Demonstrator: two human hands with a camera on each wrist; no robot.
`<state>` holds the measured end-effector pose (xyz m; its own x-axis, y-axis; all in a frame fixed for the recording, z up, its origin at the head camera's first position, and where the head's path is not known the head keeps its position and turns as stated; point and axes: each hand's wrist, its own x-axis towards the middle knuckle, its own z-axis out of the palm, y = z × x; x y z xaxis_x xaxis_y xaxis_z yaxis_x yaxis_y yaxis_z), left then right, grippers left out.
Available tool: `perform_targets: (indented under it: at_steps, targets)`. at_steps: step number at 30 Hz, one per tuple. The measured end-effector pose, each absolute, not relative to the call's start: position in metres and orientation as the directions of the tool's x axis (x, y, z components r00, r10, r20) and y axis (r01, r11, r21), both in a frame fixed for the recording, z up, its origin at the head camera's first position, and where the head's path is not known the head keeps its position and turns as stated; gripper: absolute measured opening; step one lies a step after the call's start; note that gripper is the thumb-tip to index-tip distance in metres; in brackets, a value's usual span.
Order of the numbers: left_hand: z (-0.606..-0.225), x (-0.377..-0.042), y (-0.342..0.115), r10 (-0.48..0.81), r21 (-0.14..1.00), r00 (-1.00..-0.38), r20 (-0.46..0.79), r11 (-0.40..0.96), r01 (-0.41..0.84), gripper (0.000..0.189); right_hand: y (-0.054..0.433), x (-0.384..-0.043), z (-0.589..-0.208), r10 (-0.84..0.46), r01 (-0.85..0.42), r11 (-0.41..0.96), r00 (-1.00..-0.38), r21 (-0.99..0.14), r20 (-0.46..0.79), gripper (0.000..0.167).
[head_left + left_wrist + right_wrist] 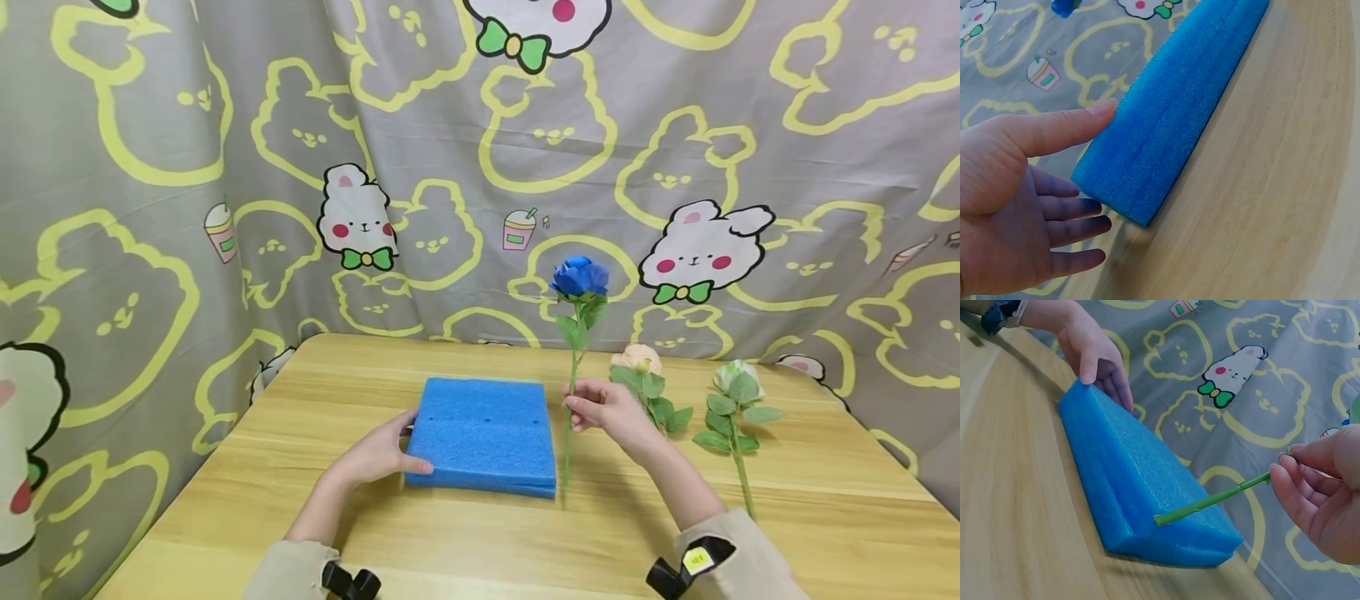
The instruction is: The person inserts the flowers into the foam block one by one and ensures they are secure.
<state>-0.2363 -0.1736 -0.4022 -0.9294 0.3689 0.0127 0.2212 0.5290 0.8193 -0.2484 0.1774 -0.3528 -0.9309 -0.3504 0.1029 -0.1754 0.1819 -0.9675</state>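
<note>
We see the right grip point(606, 412) pinching a blue rose point(580, 280) right of a holed foam block point(483, 442), left grip point(379, 453) touching it, fingers apart.

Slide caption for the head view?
Left hand touching a blue foam block, right hand pinching a blue rose beside it.

1. It's a curtained-off table point(480, 542) we're looking at, and whether it stands in a home or a studio, I can't tell!
2. Look at that grey curtain point(442, 150), hanging behind and folding round both sides, covered in white cartoon animals point(360, 221) and little drink cups point(519, 229)!
3. Pale wood grain runs right up to the cloth.
4. And black camera mounts point(337, 577) sit at both sleeves point(281, 575): a recording setup, this!
</note>
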Motion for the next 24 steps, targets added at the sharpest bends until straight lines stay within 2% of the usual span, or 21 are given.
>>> perform_targets:
  at_steps: [24]
  targets:
    - [-0.403, -0.235, -0.176, 0.370, 0.786, -0.929, 0.025, 0.567, 0.247, 0.100, 0.119, -0.268, -0.331, -0.407, -0.308, 0.142, -0.884, -0.941, 0.228, 0.028]
